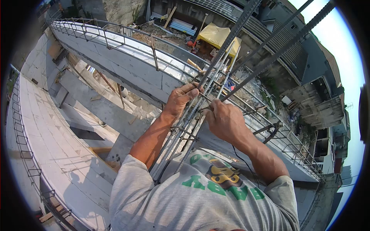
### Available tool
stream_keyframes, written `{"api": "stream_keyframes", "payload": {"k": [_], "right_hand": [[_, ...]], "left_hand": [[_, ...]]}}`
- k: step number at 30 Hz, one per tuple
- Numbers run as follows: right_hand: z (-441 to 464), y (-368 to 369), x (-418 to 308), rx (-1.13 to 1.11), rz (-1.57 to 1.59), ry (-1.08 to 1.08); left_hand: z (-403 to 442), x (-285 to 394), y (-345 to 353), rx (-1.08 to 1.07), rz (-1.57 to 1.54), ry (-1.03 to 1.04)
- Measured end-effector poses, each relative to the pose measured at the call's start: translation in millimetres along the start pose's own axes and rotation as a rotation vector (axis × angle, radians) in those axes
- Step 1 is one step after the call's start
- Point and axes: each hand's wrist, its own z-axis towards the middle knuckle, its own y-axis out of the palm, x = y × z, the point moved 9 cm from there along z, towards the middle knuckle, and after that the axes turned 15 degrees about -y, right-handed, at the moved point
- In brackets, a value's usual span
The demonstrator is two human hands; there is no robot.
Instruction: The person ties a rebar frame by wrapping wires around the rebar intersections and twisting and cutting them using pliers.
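Steel bar stands between the hands, passing right by the left hand's fingertips; long axis slants from the shirt up and away to the right. Left hand is nearer, fingers wrapped round the bar. Right hand is curled closed just beside; whatever it pinches is too small to tell.
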Motion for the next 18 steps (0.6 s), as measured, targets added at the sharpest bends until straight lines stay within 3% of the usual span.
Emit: {"api": "stream_keyframes", "payload": {"k": [2, 8, 11, 15, 18], "right_hand": [[-24.5, 0.5, 4.6, 0.051, 0.156, -0.092], [-76.2, -5.9, 30.2, 0.064, 0.175, -0.185], [-76.1, -12.5, 38.1, 0.049, 0.027, -0.247], [-69.5, -37.3, 32.6, -0.022, -0.286, -0.167], [-62.9, -47.9, -6.8, -0.101, -0.301, -0.253]], "left_hand": [[-2.3, 3.6, -2.2, 0.056, 0.080, 0.019], [-2.4, 2.1, -5.5, 0.094, 0.141, 0.042], [-5.2, 8.4, -2.7, 0.118, 0.190, 0.067], [-2.3, 5.7, -10.2, 0.156, 0.264, 0.119], [-0.1, 2.8, -10.2, 0.141, 0.212, 0.111]]}}
